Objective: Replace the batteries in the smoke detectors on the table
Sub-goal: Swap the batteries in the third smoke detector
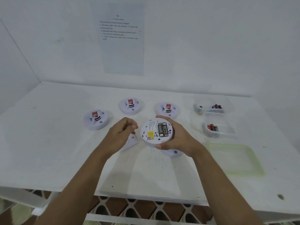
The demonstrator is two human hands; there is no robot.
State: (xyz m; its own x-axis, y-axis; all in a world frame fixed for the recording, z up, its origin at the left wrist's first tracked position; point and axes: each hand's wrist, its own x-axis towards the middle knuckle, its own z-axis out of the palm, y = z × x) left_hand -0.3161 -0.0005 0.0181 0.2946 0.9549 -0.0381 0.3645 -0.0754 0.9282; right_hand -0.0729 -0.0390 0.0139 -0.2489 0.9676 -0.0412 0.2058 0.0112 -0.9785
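Right hand (177, 138) clamps the upturned smoke detector (153, 132), thumb at 6 o'clock, fingers at 12; left hand (121, 132) hovers at 9 o'clock, loosely curled, empty.

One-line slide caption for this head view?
Right hand grips an upturned smoke detector, battery compartment open with batteries inside; three more detectors sit behind.

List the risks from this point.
The right hand alone holds the open detector above the table; prying out its batteries might make it slip.
The far container and near container hold similar batteries, so old and new could get mixed.
The loose cover by the left hand could be knocked away.
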